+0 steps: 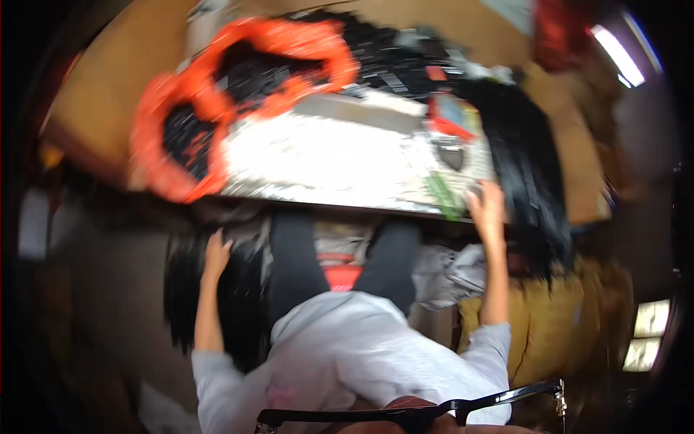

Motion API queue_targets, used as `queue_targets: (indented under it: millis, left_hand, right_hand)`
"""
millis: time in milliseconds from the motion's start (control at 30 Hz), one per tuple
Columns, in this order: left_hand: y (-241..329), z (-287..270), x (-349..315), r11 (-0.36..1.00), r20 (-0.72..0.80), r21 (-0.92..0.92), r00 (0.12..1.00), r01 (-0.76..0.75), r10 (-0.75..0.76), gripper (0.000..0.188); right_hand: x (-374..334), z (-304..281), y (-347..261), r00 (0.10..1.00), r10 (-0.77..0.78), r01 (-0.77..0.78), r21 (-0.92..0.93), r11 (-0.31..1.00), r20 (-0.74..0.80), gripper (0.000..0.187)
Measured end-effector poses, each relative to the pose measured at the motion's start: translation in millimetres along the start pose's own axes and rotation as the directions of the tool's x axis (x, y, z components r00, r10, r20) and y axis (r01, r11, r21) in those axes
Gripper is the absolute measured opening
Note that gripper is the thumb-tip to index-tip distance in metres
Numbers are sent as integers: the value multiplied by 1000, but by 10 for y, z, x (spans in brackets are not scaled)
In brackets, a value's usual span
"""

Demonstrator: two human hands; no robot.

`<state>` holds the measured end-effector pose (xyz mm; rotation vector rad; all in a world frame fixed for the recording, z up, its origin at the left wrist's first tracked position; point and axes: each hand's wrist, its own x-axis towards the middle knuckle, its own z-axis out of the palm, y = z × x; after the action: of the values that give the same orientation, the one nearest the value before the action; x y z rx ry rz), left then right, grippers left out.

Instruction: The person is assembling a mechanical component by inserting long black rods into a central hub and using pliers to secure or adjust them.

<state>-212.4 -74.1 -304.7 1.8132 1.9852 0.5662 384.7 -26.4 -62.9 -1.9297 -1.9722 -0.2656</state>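
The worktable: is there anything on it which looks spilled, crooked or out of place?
One thing, perhaps: the bundle of long black strands at the right trails down past the near edge of the worktable, which looks untidy. I see no clear spill; blur could hide small damage.

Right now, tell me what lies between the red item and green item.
The head view shows a dark piece, too blurred to identify, between the red item and green item.

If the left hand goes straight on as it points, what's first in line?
Left hand: probably the table's front edge, beside the nearer orange bag; height is unclear, so possibly the bag.
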Motion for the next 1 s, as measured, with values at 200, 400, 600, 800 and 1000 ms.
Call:
queue_targets:
  millis: [200,400,600,800,1000]
  left_hand:
    - [1891,-466,16,802,160,-509,881,-312,445,17]
    - [3256,-725,351,634,200,-713,780,-299,593,16]
    - [3291,-409,806,607,75,-769,914,-201,398,18]
    - [3322,-387,807,577,46,-786,910,-223,413,18]
    - [3267,-396,778,559,6,-791,911,-247,412,17]
  right_hand:
    - [141,-134,711,972,75,-109,-144,984,-223,39]
    - [462,-123,1070,936,349,-333,-429,840,-43,44]
    - [687,337,1494,966,241,-247,-585,773,-89,28]
    - [693,41,1731,840,543,-543,10,840,1,38]
    - [860,-299,1790,789,596,-615,210,760,151,29]
